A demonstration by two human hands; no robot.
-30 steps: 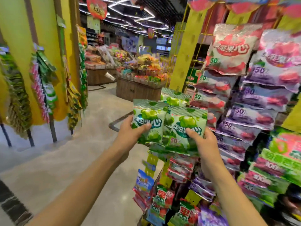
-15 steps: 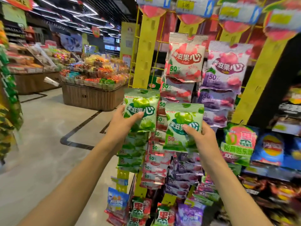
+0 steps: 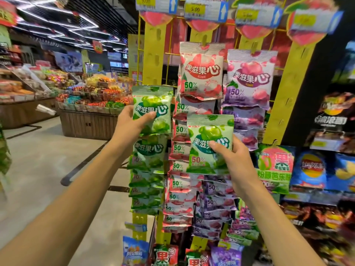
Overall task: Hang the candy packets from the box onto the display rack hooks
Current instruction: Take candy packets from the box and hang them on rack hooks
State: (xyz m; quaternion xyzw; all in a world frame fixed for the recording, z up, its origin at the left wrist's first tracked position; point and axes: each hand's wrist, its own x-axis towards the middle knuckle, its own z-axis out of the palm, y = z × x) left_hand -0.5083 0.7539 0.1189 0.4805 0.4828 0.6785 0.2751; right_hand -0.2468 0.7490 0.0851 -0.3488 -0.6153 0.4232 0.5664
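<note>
My left hand (image 3: 132, 122) grips a green candy packet (image 3: 153, 104) at the top of the green column (image 3: 148, 177) hanging on the rack's left yellow strip (image 3: 153, 54). Whether that packet sits on a hook is hidden. My right hand (image 3: 233, 160) holds a second green candy packet (image 3: 207, 135) in front of the red-and-white column (image 3: 180, 169). A purple column (image 3: 247, 96) hangs to the right. The box is out of view.
Yellow strips and price tags (image 3: 204, 9) top the rack. Chip bags (image 3: 315, 169) fill shelves on the right. A wooden bin of sweets (image 3: 90, 121) stands behind on the left, with open tiled floor (image 3: 38, 160) before it.
The view has swung right and closer to the rack. My left hand has raised its green packet to the top of the green column; my right hand's packet sits lower, over the red column.
</note>
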